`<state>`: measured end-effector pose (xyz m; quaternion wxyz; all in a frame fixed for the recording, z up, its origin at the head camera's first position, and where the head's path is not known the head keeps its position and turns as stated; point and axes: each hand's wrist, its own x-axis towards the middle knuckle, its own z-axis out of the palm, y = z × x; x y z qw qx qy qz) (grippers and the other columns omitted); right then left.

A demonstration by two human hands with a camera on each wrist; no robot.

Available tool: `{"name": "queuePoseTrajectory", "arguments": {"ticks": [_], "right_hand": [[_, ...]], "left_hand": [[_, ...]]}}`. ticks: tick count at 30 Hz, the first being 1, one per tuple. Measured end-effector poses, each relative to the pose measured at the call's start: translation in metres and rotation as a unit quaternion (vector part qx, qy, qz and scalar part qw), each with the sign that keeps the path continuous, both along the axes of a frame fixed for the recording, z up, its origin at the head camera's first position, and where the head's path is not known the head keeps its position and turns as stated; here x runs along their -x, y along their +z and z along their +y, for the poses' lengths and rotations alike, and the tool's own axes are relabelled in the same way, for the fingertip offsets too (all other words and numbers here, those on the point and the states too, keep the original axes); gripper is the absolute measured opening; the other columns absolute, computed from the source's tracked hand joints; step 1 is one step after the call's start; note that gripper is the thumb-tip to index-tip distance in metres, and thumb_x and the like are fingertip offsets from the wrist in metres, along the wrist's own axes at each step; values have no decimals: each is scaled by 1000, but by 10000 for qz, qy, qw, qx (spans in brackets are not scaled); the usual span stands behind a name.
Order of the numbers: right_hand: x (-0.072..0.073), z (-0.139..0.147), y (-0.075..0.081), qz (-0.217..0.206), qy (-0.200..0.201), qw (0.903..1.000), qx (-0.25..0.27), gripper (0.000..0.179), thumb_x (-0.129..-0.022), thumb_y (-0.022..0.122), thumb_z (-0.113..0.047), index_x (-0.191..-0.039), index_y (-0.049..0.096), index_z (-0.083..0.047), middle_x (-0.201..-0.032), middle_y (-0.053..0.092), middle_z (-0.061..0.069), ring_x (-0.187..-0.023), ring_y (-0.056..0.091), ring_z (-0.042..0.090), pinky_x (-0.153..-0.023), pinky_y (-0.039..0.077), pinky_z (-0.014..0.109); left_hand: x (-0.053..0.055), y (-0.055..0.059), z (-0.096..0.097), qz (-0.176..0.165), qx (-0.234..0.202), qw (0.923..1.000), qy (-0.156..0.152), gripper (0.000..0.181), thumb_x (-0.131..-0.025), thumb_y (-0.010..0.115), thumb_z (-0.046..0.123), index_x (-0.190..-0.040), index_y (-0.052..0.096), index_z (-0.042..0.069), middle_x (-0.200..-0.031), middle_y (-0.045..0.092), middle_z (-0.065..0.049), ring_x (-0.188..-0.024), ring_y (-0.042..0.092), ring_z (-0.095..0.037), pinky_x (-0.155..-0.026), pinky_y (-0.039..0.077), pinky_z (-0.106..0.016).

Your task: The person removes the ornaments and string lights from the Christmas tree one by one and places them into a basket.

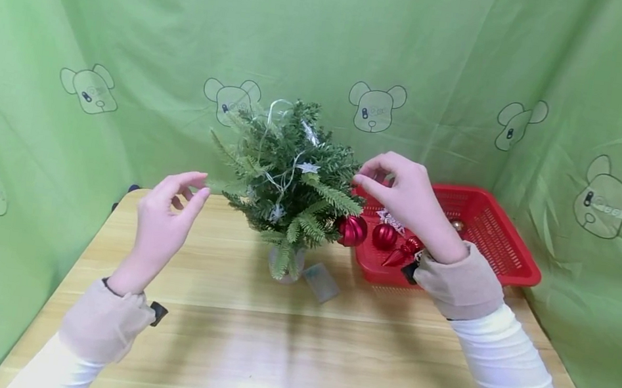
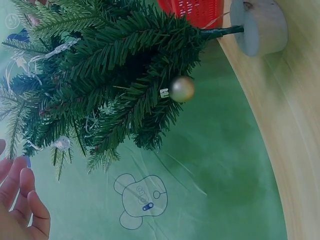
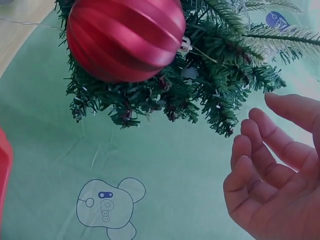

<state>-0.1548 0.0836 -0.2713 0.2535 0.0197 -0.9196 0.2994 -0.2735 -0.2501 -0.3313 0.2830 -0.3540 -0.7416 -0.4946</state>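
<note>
A small artificial Christmas tree [image 1: 310, 200] stands on the wooden table in a pale round base [image 2: 260, 30]. Light wires with star-shaped lights [image 1: 307, 168] wind over its branches. A red ribbed bauble [image 3: 125, 37] hangs low on the right side, and a gold bauble [image 2: 181, 89] shows in the left wrist view. Left of the tree, my left hand [image 1: 168, 207] hovers with loosely bent fingers, apart from the branches. My right hand [image 1: 403, 190] is raised at the tree's right edge, thumb and fingers apart near the branch tips. Neither hand holds anything.
A red plastic basket [image 1: 509, 248] behind and right of the tree holds red ornaments [image 1: 384, 236] and a white snowflake. On the table [image 1: 195, 337], a small translucent box [image 1: 321, 283] lies beside the tree's base. Green cloth [image 1: 311, 22] hangs around the back and sides.
</note>
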Motion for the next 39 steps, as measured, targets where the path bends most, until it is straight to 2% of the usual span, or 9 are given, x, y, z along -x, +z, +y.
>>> {"name": "queuePoseTrajectory", "arguments": {"ticks": [10, 14, 17, 23, 26, 31, 36, 39], "right_hand": [[-2, -3, -4, -856, 362, 9955, -182, 16, -92, 66, -18, -105, 69, -8, -97, 67, 7, -87, 60, 18, -79, 50, 33], [-2, -4, -10, -965, 418, 9940, -305, 19, -91, 66, -12, -108, 66, -5, -94, 67, 8, -85, 60, 18, -76, 50, 30], [-1, -4, -14, -1020, 417, 9934, -325, 20, -91, 65, -12, -109, 66, -4, -95, 67, 9, -85, 60, 19, -76, 49, 29], [5, -5, -16, -1234, 356, 9913, -292, 20, -93, 64, -13, -108, 68, -2, -101, 69, 14, -90, 61, 24, -82, 51, 38], [8, -7, -16, -1351, 336, 9901, -193, 19, -93, 63, -12, -107, 68, -1, -102, 69, 15, -88, 62, 24, -82, 51, 36], [11, -5, -16, -1494, 302, 9883, 98, 18, -92, 61, -12, -106, 68, -2, -99, 70, 15, -78, 61, 20, -74, 50, 29], [15, -3, -16, -1716, 374, 9837, 383, 21, -92, 59, -12, -110, 67, -3, -102, 69, 14, -82, 58, 17, -74, 49, 26], [18, -2, -16, -1752, 435, 9822, 520, 23, -92, 59, -10, -112, 67, -2, -102, 68, 15, -76, 56, 14, -68, 48, 24]], "left_hand": [[-1, -5, 1, 44, -143, 9999, 60, 13, -88, 69, 5, -100, 72, 1, -87, 71, -14, -77, 50, 6, -66, 42, -9], [-1, -6, 2, 79, -130, 9999, 79, 11, -88, 70, 5, -98, 72, 1, -84, 71, -13, -75, 50, 7, -65, 42, -8], [-2, -7, 2, 111, -141, 9998, 82, 11, -87, 70, 4, -97, 72, 1, -83, 71, -14, -75, 50, 7, -64, 44, -12], [-3, -8, 2, 132, -150, 9997, 118, 10, -87, 71, 5, -97, 73, 1, -83, 71, -13, -75, 50, 7, -63, 46, -17], [-3, -8, 2, 115, -141, 9998, 121, 10, -87, 71, 5, -96, 73, 2, -83, 71, -13, -74, 50, 7, -63, 45, -15], [-4, -7, 2, 89, -126, 9998, 100, 10, -87, 71, 4, -96, 73, 1, -82, 71, -13, -75, 49, 8, -64, 43, -11], [-5, -7, 2, 66, -128, 9998, 117, 9, -87, 71, 5, -95, 73, 2, -81, 70, -13, -74, 49, 8, -65, 42, -9], [-4, -7, 2, 83, -92, 9998, 125, 9, -87, 71, 5, -95, 73, 1, -80, 70, -13, -74, 49, 7, -64, 43, -11]]}}
